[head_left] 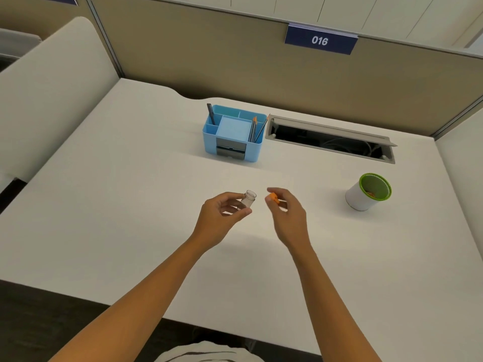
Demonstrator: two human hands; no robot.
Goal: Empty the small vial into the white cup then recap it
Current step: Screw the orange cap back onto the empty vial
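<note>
My left hand [224,212] grips a small clear vial [249,199] between thumb and fingers, a little above the desk's middle. The vial is uncapped, its open mouth tilted up and to the right, and it looks empty. My right hand [286,210] pinches the orange cap [272,198] a short gap to the right of the vial's mouth, not touching it. The white cup [359,198] with a green rim stands upright at the right of the desk, well apart from both hands, with something small and orange lying inside it.
A blue desk organiser [232,150] with pencils stands behind the hands. A grey cable slot [330,139] with its lid raised is set into the white desk [130,205] at the back right. Beige partitions enclose the desk at the back and sides.
</note>
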